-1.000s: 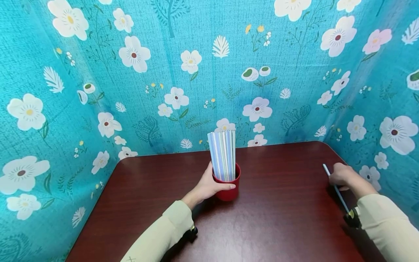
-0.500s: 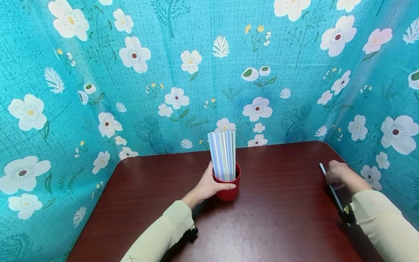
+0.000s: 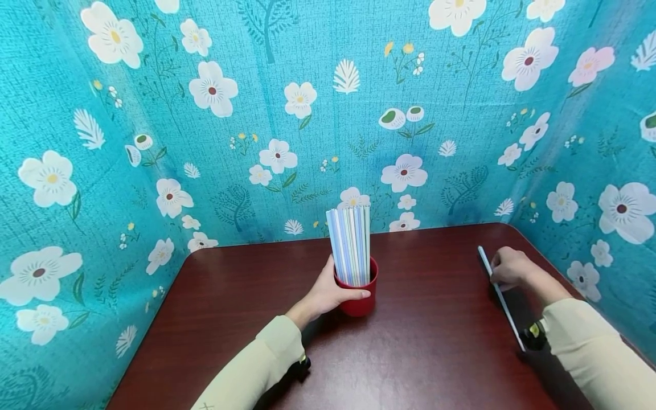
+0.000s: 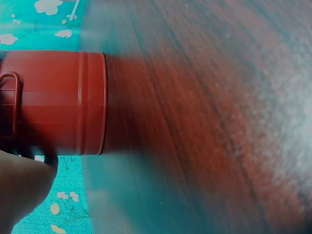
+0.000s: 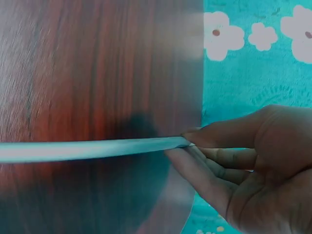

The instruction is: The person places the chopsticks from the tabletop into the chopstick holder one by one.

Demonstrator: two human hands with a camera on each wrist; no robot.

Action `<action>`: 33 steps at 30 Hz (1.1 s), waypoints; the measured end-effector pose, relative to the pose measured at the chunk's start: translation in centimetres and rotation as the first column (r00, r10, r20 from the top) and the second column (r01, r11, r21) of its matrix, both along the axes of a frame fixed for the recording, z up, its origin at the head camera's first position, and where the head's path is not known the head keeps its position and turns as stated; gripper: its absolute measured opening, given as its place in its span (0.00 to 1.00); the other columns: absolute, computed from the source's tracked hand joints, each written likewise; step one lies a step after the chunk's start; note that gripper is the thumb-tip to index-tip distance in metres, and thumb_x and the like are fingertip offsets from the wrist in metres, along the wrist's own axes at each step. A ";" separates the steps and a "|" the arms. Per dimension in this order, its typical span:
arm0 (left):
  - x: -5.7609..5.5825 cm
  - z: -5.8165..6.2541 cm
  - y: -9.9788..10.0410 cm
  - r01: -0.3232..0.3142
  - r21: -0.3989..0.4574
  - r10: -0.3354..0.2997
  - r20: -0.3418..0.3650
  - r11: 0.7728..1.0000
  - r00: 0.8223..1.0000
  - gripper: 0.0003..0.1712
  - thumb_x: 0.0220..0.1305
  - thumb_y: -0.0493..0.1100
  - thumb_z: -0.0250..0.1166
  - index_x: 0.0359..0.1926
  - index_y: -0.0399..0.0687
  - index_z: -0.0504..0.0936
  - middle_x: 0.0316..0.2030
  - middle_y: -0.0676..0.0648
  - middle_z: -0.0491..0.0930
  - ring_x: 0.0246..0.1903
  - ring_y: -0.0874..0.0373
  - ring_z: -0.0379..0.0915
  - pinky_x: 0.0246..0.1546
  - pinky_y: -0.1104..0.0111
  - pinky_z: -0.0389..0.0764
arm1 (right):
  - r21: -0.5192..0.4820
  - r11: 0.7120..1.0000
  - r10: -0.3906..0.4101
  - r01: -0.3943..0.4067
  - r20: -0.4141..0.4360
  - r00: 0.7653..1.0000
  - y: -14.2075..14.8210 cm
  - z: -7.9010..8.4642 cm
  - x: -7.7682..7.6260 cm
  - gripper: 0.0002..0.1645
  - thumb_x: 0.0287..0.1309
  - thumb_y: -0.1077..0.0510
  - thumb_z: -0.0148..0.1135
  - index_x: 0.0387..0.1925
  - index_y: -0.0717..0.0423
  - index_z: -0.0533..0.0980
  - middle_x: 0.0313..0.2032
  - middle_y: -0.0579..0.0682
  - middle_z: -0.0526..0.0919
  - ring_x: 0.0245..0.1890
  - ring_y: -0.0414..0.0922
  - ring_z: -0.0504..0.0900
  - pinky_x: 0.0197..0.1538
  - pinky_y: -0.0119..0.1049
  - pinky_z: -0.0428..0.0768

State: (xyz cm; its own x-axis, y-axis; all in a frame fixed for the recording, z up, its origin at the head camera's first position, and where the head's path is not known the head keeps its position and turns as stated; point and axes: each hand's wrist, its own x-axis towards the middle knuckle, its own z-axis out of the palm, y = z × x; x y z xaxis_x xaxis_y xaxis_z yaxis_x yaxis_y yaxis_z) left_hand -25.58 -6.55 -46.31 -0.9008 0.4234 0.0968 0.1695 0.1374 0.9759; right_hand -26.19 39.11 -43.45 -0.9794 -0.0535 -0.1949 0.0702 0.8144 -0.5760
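Observation:
My left hand (image 3: pixel 328 293) grips a red cup (image 3: pixel 359 306) near the middle of the table, thumb along its front. A bundle of pale blue, white and greenish straws (image 3: pixel 351 245) stands upright in the cup, leaning slightly left. In the left wrist view, the cup (image 4: pixel 53 102) shows a raised loop on its side, and part of my hand (image 4: pixel 24 185) is beside it. Over the table's right side, my right hand (image 3: pixel 515 267) pinches a light blue straw (image 3: pixel 509 315). The right wrist view has the straw (image 5: pixel 87 150) between thumb and fingertips.
The dark red wooden table (image 3: pixel 425 341) has rounded far corners. A turquoise floral curtain (image 3: pixel 318 148) encloses it at the back and on both sides. A small black wrist device (image 3: pixel 534 335) sits at my right cuff, close to the straw.
My right hand has moved left and slightly away from me with the straw, off the right edge area. The left hand and the cup stay in place.

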 end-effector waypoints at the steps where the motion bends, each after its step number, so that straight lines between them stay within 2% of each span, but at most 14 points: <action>1: 0.0 0.0 0.0 -0.001 -0.001 0.001 0.002 1.000 1.000 0.57 0.51 0.50 0.82 0.73 0.75 0.54 0.66 0.58 0.69 0.66 0.53 0.65 0.53 0.55 0.84 | -0.002 1.000 0.002 -0.002 -0.017 1.000 -0.3 0.1 0.0 0.05 0.46 0.72 0.64 0.25 0.66 0.74 0.25 0.57 0.76 0.21 0.46 0.85 0.26 0.42 0.87; 10: 0.3 0.2 0.0 -0.013 -0.009 0.013 0.006 1.000 1.000 0.57 0.50 0.49 0.82 0.73 0.75 0.55 0.66 0.59 0.69 0.65 0.54 0.65 0.53 0.54 0.83 | -0.081 0.996 0.033 -0.043 -0.125 0.992 -3.2 0.8 -0.4 0.08 0.47 0.72 0.62 0.31 0.72 0.74 0.25 0.55 0.79 0.23 0.46 0.85 0.27 0.42 0.87; 19: 0.3 0.3 0.0 -0.010 -0.004 0.009 -0.006 1.000 1.000 0.57 0.50 0.49 0.82 0.73 0.75 0.54 0.66 0.59 0.69 0.66 0.54 0.65 0.53 0.55 0.84 | -0.111 0.991 0.051 -0.077 -0.221 0.974 -5.6 1.6 -0.9 0.12 0.52 0.71 0.67 0.37 0.74 0.75 0.28 0.56 0.83 0.24 0.46 0.85 0.27 0.39 0.87; 23: 0.3 0.3 0.0 -0.013 -0.006 0.013 -0.004 1.000 1.000 0.57 0.50 0.50 0.82 0.73 0.74 0.55 0.66 0.59 0.69 0.65 0.54 0.65 0.53 0.55 0.83 | -0.131 0.987 0.055 -0.091 -0.252 0.966 -6.5 2.2 -0.9 0.11 0.53 0.71 0.65 0.38 0.75 0.76 0.28 0.58 0.85 0.25 0.48 0.86 0.28 0.39 0.87; 28: 0.2 0.2 0.0 -0.011 -0.005 0.011 -0.005 1.000 1.000 0.57 0.50 0.50 0.82 0.73 0.74 0.54 0.66 0.58 0.69 0.65 0.54 0.65 0.54 0.55 0.83 | -0.204 0.975 0.036 -0.091 -0.259 0.965 -7.6 3.1 -0.8 0.12 0.58 0.72 0.62 0.43 0.77 0.75 0.34 0.64 0.86 0.30 0.52 0.89 0.33 0.41 0.88; 33: 0.2 0.0 0.0 -0.007 -0.005 0.007 0.002 1.000 1.000 0.57 0.50 0.51 0.82 0.73 0.74 0.54 0.66 0.59 0.68 0.65 0.53 0.65 0.53 0.55 0.84 | -0.220 0.972 0.003 -0.075 -0.311 0.950 -8.8 4.3 -0.7 0.14 0.65 0.67 0.63 0.48 0.75 0.75 0.38 0.64 0.86 0.34 0.54 0.89 0.34 0.37 0.87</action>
State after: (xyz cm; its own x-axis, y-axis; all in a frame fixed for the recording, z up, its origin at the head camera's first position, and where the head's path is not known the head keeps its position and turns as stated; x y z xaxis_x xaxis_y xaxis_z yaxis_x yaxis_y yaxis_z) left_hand -25.43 -6.60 -46.33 -0.9040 0.4173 0.0930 0.1666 0.1434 0.9755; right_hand -26.86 30.31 -39.16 -0.9856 -0.1006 0.1359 -0.1683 0.6581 -0.7339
